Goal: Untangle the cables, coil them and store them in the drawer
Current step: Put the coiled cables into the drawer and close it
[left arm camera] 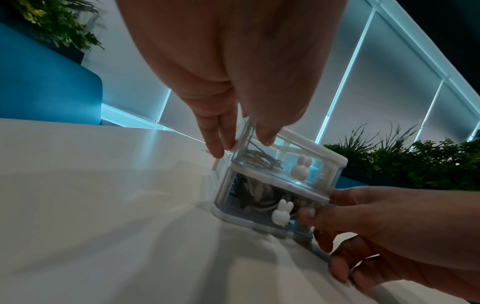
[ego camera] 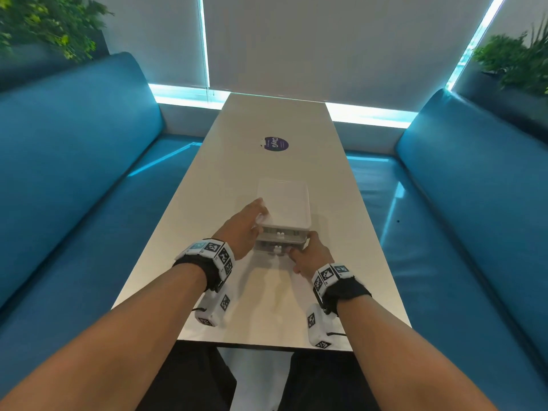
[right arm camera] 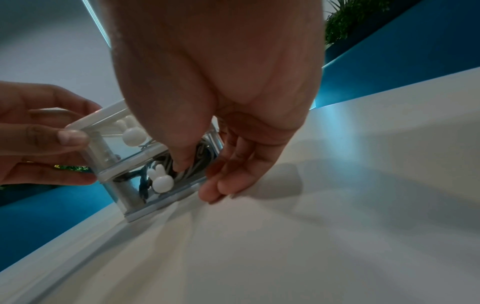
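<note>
A small clear two-drawer unit [ego camera: 284, 209] with a white top stands mid-table; both drawers have white rabbit knobs. Coiled pale and dark cables [left arm camera: 249, 191] show through the lower drawer [left arm camera: 259, 205], and pale cable [left arm camera: 259, 160] lies in the upper one. My left hand [ego camera: 258, 221] grips the unit's top left corner, thumb on the front [right arm camera: 72, 137], fingers [left arm camera: 218, 142] down its left side. My right hand [ego camera: 302, 247] is at the lower right corner. Its thumb [left arm camera: 306, 214] presses the lower drawer's front beside the knob [right arm camera: 161, 181], and its fingers [right arm camera: 226, 185] lie straight along the right side.
The long white table [ego camera: 267, 307] carries a dark round sticker [ego camera: 276, 143] further back. Blue sofas [ego camera: 74, 173] run along both sides, with plants [ego camera: 519, 60] behind them. Window blinds close off the far end.
</note>
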{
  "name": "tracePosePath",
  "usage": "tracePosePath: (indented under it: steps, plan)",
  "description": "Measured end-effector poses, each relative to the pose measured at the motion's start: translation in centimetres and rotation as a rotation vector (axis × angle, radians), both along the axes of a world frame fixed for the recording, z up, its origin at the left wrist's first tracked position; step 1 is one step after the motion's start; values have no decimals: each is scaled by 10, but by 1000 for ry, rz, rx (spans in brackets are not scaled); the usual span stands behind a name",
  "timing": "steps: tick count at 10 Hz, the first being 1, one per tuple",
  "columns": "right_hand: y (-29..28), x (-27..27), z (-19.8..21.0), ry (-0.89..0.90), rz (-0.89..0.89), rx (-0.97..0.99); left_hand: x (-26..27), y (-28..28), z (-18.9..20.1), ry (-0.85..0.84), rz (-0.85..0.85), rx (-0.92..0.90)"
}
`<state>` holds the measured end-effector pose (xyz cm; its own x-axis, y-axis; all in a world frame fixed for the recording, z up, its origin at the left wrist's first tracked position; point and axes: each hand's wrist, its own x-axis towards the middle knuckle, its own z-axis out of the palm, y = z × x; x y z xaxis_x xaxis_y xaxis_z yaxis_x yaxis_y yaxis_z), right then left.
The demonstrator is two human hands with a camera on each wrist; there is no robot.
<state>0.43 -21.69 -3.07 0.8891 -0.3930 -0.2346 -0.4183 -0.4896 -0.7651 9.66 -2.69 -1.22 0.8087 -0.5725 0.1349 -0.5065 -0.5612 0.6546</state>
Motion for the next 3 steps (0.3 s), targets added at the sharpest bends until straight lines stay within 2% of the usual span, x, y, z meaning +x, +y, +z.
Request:
tracePosePath:
  steps: [1,2,3]
  plan:
    - [2,-2,0,10,1,0,-3,-1,0,0,13,8]
    - [0,-3,4,30,7,-3,-5,-1,-2,28,29,-62]
    - [-5,-25,4,72,-5,82,-22,13,-7,161,102,-196]
